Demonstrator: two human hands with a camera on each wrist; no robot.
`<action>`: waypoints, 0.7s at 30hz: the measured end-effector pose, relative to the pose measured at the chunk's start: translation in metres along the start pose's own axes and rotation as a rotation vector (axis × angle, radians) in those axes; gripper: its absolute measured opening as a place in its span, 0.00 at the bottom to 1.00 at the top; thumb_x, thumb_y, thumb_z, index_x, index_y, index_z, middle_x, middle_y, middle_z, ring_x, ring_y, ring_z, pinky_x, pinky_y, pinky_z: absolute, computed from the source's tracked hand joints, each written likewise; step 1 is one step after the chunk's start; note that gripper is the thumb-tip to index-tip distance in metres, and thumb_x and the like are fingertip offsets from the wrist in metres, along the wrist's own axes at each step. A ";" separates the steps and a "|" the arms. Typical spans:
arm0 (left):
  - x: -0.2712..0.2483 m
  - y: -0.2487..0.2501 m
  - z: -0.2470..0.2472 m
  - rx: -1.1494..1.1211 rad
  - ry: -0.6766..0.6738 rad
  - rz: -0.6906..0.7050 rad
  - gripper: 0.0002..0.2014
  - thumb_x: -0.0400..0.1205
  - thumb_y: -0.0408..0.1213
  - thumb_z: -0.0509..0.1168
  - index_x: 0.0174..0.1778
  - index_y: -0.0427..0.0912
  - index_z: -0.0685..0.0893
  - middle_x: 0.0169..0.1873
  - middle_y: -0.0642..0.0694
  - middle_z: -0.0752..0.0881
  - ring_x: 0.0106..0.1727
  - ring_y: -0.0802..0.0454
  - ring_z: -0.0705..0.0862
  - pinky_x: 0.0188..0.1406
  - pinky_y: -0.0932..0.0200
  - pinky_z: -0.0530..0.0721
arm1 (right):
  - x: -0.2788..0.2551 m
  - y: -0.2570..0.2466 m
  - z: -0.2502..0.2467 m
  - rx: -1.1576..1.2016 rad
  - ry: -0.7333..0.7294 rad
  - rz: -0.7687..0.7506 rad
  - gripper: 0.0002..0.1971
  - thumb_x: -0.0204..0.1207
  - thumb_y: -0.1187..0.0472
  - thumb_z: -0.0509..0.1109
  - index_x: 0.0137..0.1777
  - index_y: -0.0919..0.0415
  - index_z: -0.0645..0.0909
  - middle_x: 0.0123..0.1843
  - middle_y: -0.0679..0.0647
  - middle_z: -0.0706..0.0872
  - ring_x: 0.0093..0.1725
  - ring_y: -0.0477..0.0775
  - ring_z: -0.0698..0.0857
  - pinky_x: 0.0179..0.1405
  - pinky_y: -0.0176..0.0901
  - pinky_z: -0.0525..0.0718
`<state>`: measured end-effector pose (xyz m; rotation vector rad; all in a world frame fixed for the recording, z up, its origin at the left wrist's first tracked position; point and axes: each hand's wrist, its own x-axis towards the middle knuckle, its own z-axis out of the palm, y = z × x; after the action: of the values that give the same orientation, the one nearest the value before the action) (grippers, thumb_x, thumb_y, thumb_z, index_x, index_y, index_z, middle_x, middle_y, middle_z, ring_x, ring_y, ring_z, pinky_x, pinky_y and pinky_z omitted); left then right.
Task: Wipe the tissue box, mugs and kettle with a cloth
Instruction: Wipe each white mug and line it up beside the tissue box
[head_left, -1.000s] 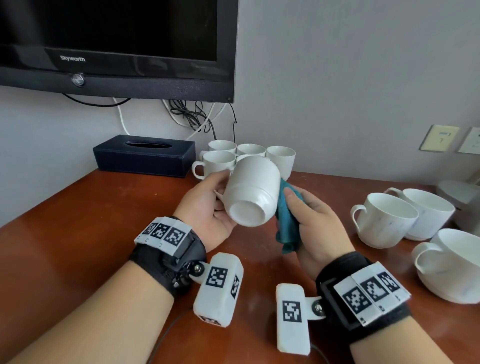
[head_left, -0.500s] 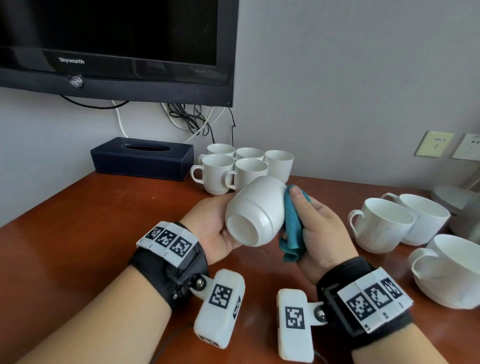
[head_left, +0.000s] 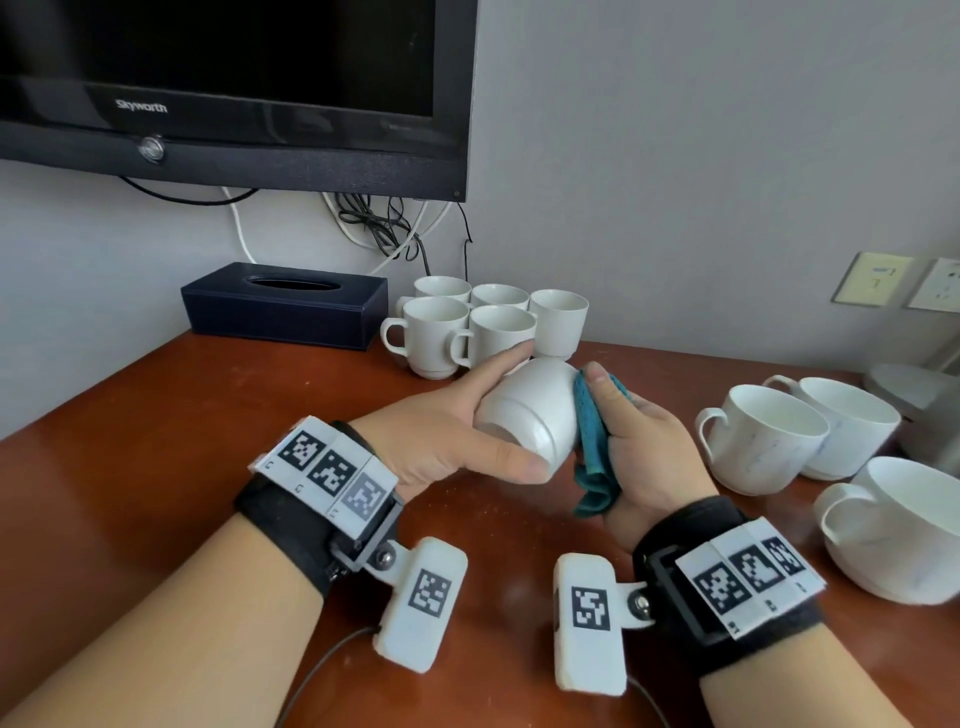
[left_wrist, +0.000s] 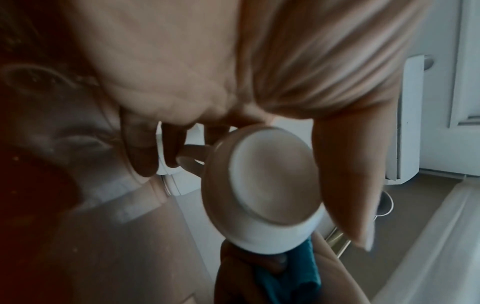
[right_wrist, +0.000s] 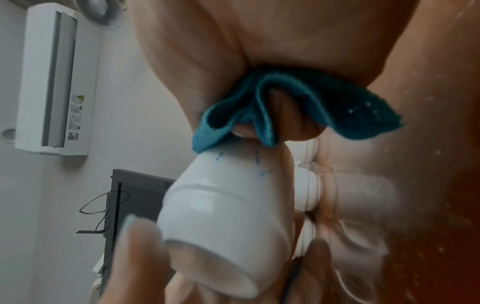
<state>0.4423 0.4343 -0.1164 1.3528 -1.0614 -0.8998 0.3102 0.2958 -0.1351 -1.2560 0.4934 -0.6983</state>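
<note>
Gripped on its side in the left hand (head_left: 441, 441), a white mug (head_left: 535, 410) hangs above the wooden table (head_left: 156, 467) while the right hand (head_left: 644, 452) pinches a teal cloth (head_left: 592, 441) against its wall.

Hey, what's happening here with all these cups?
A person is cleaning crockery at a wooden table. Their left hand holds a white mug tipped on its side, base toward the camera, while the right hand presses a teal cloth against its side. Five more small mugs stand by the wall beside a dark tissue box, and three bigger cups wait on the right.
</note>
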 end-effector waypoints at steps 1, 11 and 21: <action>-0.001 0.001 -0.001 0.030 -0.006 0.016 0.46 0.70 0.23 0.81 0.74 0.70 0.72 0.66 0.72 0.81 0.63 0.72 0.85 0.59 0.69 0.84 | 0.000 0.000 -0.001 0.005 0.000 0.001 0.21 0.82 0.40 0.73 0.51 0.61 0.87 0.28 0.55 0.76 0.25 0.53 0.72 0.24 0.46 0.69; -0.001 0.005 -0.004 0.596 0.138 0.065 0.53 0.52 0.67 0.84 0.72 0.73 0.64 0.69 0.62 0.79 0.68 0.56 0.83 0.68 0.41 0.86 | -0.003 -0.007 0.001 0.051 -0.061 -0.109 0.14 0.86 0.50 0.71 0.62 0.56 0.91 0.61 0.73 0.89 0.51 0.68 0.87 0.53 0.68 0.82; 0.001 0.003 0.001 0.551 0.463 0.045 0.46 0.61 0.63 0.86 0.72 0.60 0.69 0.60 0.60 0.82 0.57 0.61 0.84 0.53 0.58 0.85 | -0.011 -0.010 0.006 -0.244 -0.180 -0.285 0.16 0.88 0.52 0.67 0.73 0.42 0.86 0.46 0.60 0.93 0.32 0.50 0.85 0.27 0.44 0.83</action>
<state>0.4414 0.4329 -0.1135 1.8681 -0.9985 -0.2288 0.3046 0.3060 -0.1239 -1.6232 0.2569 -0.7702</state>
